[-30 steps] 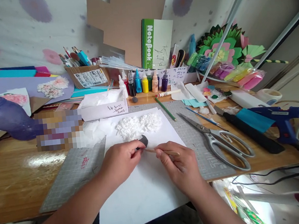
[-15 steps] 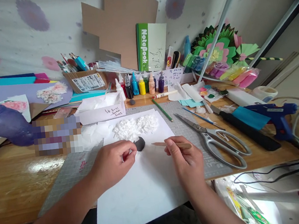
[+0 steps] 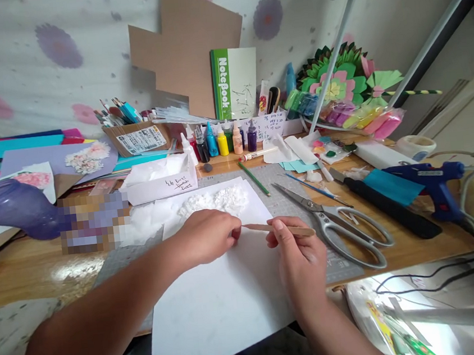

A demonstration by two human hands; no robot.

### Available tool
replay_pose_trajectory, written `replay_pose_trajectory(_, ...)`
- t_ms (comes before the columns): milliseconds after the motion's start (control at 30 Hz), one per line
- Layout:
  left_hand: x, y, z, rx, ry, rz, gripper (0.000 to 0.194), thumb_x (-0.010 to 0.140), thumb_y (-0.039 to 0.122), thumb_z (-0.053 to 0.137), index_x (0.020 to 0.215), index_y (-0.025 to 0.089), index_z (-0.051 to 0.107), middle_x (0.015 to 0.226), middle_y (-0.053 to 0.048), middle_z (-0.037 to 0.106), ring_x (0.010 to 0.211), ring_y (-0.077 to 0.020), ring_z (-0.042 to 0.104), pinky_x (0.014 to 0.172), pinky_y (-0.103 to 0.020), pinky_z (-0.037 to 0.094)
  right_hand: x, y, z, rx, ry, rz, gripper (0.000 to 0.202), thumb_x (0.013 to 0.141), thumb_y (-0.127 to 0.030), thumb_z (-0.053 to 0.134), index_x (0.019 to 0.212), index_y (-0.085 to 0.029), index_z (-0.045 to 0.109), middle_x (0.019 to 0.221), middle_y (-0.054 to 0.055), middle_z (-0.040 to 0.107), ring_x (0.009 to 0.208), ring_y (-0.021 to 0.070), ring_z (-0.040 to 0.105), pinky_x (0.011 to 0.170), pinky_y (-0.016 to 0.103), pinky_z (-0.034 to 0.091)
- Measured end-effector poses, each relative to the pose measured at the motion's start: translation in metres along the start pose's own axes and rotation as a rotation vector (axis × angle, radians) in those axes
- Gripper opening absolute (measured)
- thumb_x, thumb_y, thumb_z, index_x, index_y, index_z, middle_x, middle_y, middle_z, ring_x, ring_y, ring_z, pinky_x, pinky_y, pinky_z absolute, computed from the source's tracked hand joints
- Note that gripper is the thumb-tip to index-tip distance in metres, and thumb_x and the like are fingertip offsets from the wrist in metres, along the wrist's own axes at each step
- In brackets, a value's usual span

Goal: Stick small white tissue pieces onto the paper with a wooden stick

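Observation:
My right hand (image 3: pixel 300 255) pinches a pointed wooden stick (image 3: pixel 302 230) between thumb and fingers, its tip toward the left. Close by, the fingers of my left hand (image 3: pixel 209 237) are closed together at that tip; what they hold is hidden behind them. Both hands are over a white sheet of paper (image 3: pixel 218 320). Beyond my left hand, ruffled white paper tufts (image 3: pixel 231 199) rest on the sheet's far end. The black round piece seen earlier is out of sight.
Large scissors (image 3: pixel 330 218), a black-handled cutter (image 3: pixel 388 207) and a blue glue gun (image 3: pixel 436 179) lie right. A green pencil (image 3: pixel 254 179) is on the grey cutting mat (image 3: pixel 119 263). Behind stand a white box (image 3: pixel 162 188) and several paint bottles (image 3: pixel 222 140).
My left hand has moved right, up to the stick's tip, and the black piece no longer shows. My right hand still holds the stick. The view has shifted slightly.

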State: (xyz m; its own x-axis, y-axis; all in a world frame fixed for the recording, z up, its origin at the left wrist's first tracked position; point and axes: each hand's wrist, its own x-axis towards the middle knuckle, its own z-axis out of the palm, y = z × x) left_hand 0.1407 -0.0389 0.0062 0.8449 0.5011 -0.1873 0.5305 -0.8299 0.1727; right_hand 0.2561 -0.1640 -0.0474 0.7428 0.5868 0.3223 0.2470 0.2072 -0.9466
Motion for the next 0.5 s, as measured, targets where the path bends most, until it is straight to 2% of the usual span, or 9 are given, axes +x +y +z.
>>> replay_pose_trajectory(100, -0.004, 0.0, -0.002, -0.186, 0.171, -0.018, 0.012, 0.073, 0.018, 0.052, 0.067, 0.022, 0.062, 0.089, 0.0, 0.064, 0.07, -0.0151, 0.057, 0.06, -0.027, 0.037, -0.001, -0.002, -0.001, 0.039, 0.03, -0.016, 0.026, 0.088, -0.035, 0.055, 0.071, -0.017, 0.065, 0.061, 0.0, 0.059, 0.058, 0.0146, 0.057, 0.055, 0.025, 0.043)
replay_pose_trajectory(167, -0.009, -0.001, -0.001, -0.415, 0.256, -0.098, 0.01, 0.076, 0.024, 0.053, 0.069, 0.02, 0.059, 0.095, -0.001, 0.065, 0.067, -0.0137, 0.057, 0.057, -0.026, 0.04, -0.002, -0.003, 0.0, 0.08, 0.039, -0.024, 0.026, 0.088, -0.034, 0.055, 0.07, -0.017, 0.064, 0.061, 0.001, 0.058, 0.06, 0.0151, 0.058, 0.056, 0.025, 0.043)
replay_pose_trajectory(233, -0.013, -0.003, 0.001, -0.653, 0.276, -0.18, 0.014, 0.077, 0.03, 0.054, 0.07, 0.018, 0.055, 0.096, -0.003, 0.066, 0.062, -0.0126, 0.056, 0.051, -0.024, 0.039, -0.003, -0.003, 0.0, 0.126, 0.035, -0.026, 0.025, 0.087, -0.032, 0.056, 0.069, -0.017, 0.065, 0.061, 0.001, 0.058, 0.061, 0.0151, 0.058, 0.057, 0.026, 0.043)
replay_pose_trajectory(300, -0.017, -0.005, 0.003, -0.803, 0.277, -0.22, 0.018, 0.077, 0.033, 0.057, 0.07, 0.017, 0.052, 0.088, -0.004, 0.066, 0.06, -0.0119, 0.054, 0.048, -0.023, 0.036, -0.003, -0.002, 0.001, 0.167, 0.032, -0.03, 0.023, 0.087, -0.03, 0.056, 0.069, -0.018, 0.065, 0.061, 0.0, 0.059, 0.06, 0.0145, 0.057, 0.057, 0.026, 0.043)
replay_pose_trajectory(400, -0.022, -0.007, 0.009, -0.871, 0.311, -0.238, 0.02, 0.076, 0.033, 0.06, 0.068, 0.017, 0.05, 0.072, 0.0, 0.061, 0.059, -0.0111, 0.051, 0.05, -0.022, 0.035, -0.003, 0.0, 0.001, 0.205, 0.004, -0.039, 0.022, 0.087, -0.029, 0.057, 0.07, -0.018, 0.066, 0.061, -0.001, 0.059, 0.057, 0.0133, 0.055, 0.056, 0.026, 0.043)
replay_pose_trajectory(500, -0.024, -0.005, 0.014, -0.875, 0.331, -0.282, 0.02, 0.073, 0.031, 0.061, 0.067, 0.017, 0.048, 0.066, 0.002, 0.055, 0.057, -0.0099, 0.047, 0.051, -0.022, 0.034, -0.001, -0.001, 0.0, 0.162, -0.09, -0.019, 0.023, 0.086, -0.03, 0.057, 0.069, -0.018, 0.066, 0.06, -0.001, 0.059, 0.057, 0.0135, 0.056, 0.055, 0.025, 0.043)
